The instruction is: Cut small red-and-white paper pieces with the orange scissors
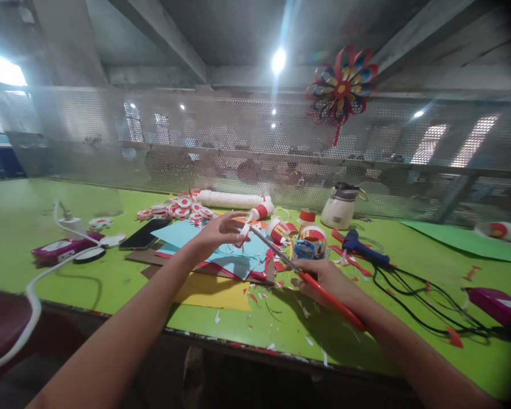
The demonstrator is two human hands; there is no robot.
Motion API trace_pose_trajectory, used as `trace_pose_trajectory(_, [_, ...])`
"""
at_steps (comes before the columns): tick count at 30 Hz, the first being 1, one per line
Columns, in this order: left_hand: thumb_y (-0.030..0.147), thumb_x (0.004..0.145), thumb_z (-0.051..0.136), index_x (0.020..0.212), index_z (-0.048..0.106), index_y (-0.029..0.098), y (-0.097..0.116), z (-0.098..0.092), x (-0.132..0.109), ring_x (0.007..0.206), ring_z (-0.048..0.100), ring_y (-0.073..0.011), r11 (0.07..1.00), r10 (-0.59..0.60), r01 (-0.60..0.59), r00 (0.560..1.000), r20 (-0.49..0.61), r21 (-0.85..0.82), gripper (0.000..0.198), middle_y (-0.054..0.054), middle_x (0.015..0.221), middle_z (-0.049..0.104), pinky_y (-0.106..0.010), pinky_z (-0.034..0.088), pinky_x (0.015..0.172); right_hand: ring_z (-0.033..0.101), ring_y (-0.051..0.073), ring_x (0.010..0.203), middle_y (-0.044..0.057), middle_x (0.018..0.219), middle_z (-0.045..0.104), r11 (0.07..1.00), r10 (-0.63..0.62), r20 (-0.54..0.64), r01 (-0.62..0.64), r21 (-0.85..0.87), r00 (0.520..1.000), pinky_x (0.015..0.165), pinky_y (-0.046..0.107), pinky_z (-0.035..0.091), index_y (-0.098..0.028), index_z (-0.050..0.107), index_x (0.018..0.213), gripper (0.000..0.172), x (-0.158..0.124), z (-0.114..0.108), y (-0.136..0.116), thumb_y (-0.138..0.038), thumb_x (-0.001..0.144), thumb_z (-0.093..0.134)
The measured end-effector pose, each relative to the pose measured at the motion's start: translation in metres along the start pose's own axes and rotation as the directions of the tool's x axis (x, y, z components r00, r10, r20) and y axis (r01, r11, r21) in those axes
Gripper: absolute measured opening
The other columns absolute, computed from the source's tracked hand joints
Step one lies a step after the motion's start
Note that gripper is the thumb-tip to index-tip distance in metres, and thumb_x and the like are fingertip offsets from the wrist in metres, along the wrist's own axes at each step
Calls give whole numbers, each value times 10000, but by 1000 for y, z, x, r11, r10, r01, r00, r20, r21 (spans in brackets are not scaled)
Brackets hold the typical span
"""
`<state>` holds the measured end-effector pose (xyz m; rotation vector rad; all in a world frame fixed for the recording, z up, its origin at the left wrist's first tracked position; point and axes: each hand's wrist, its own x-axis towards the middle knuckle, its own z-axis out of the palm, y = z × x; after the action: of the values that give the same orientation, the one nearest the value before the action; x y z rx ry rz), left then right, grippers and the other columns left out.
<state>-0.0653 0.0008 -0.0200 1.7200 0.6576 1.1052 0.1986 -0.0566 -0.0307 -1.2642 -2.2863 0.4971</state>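
Note:
My left hand pinches a small curled piece of white paper above a stack of coloured sheets. In my right hand is a pair of scissors with red handles; its long blades reach up and left to the paper piece. Whether the blades touch the paper I cannot tell. Under my left hand lie light blue paper and yellow paper. Rolls of red and white tape and a blue roll stand just beyond my right hand.
A pile of red-and-white paper discs and a white tube lie at the back. A blue glue gun with black cable, a kettle and green paper are to the right. A phone and a power strip are left.

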Motion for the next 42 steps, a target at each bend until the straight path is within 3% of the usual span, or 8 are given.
trace_pose_trajectory(3, [235,728,595,1103,550,109,5,-2,-3,797,585,-205,989,-17,22,999,40,-148,397,-126,884,629,-285,403,629,446,108,510,-22,582,510,997,-24,70,18,79,997,472,205,361,-129,664,909,238,-3,-3,-1,-160,737,502])
trace_pose_trajectory(7, [282,768,531,945,631,56,7,-5,-5,746,555,-176,955,-59,75,996,62,-286,304,-145,882,620,-269,393,609,434,97,528,-40,598,463,968,-91,187,43,245,978,502,203,388,-147,629,1030,295,-9,-11,-4,-156,761,508])
trace_pose_trajectory(13, [297,774,551,833,656,99,-1,-5,-5,778,568,-171,859,-167,158,986,26,-487,232,-114,855,641,-285,424,690,498,109,581,-12,695,515,933,-122,268,18,360,956,519,213,442,-202,592,1116,333,-13,-18,-8,-364,828,546])
trace_pose_trajectory(23, [303,760,555,875,647,66,1,-2,-5,750,587,-164,854,-185,194,980,66,-483,279,-126,807,656,-236,426,617,544,112,535,-15,593,575,962,-64,258,-9,273,964,466,189,413,-205,640,976,267,-20,-25,-22,-405,828,546])
trace_pose_trajectory(29, [284,734,572,870,651,62,3,1,-6,747,569,-158,849,-211,202,977,37,-489,272,-111,819,634,-237,429,615,545,114,498,-24,571,584,970,-53,248,-9,242,967,439,191,417,-240,638,1034,282,-22,-27,-24,-407,830,539])
trace_pose_trajectory(35, [292,734,573,882,647,66,3,2,-6,752,557,-156,847,-211,221,974,76,-484,280,-104,823,620,-242,426,624,549,133,567,-5,618,587,977,-32,241,-21,214,970,485,211,424,-223,666,962,303,-22,-26,-24,-456,819,534])
trace_pose_trajectory(38, [294,733,576,884,646,68,2,1,-6,747,558,-157,850,-218,231,972,82,-474,281,-103,815,620,-241,421,617,527,123,617,-19,664,560,975,-75,251,18,223,965,535,206,418,-242,632,1023,280,-22,-26,-23,-424,839,525])
trace_pose_trajectory(42, [298,723,586,847,647,63,1,0,-7,735,567,-158,843,-247,258,965,86,-472,272,-102,794,626,-246,419,627,488,112,595,-26,635,513,963,-148,261,78,259,954,528,202,389,-228,641,957,229,-21,-25,-22,-381,864,499])
